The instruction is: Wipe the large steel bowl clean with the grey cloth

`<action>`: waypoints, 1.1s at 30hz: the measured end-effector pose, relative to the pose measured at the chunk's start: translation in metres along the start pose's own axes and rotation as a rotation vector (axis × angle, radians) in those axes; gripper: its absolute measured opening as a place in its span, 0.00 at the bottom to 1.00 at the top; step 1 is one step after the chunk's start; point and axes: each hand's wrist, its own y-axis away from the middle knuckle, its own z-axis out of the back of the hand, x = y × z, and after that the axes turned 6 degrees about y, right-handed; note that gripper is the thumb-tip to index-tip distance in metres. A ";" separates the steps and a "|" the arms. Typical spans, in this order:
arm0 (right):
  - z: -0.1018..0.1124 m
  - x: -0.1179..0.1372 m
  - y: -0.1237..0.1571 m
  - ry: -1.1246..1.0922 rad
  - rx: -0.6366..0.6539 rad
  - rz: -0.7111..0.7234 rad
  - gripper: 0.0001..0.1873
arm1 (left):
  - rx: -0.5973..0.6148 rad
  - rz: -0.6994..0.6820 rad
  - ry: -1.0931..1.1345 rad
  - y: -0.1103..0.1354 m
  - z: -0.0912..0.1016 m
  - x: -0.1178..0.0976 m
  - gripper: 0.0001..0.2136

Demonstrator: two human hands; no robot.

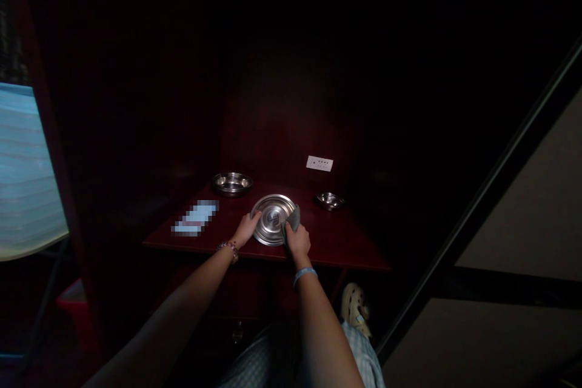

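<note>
A round, shiny steel plate (268,222) is tilted up over the front of a dark red desk top (336,245). My left hand (246,228) grips its left rim, thumb on the face and the other fingers hidden behind. In my right hand (297,239) is a grey cloth (293,218), closed over the plate's right rim and pressed against it. Farther back on the left rests a steel bowl (233,184). A smaller steel bowl (330,200) lies at the right.
A blurred-out pale rectangle (196,218) lies on the desk's left side. On the back wall is a white socket panel (319,163). A clog-style shoe (355,306) shows below at right, and a red bin (75,303) at lower left.
</note>
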 end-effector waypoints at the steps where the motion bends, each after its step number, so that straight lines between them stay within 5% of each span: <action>1: 0.000 0.000 0.000 -0.001 0.000 0.000 0.24 | -0.001 0.004 -0.002 0.000 0.000 0.000 0.20; 33: -0.002 -0.001 -0.002 -0.005 -0.005 0.005 0.23 | 0.010 -0.001 0.008 -0.002 0.001 0.001 0.19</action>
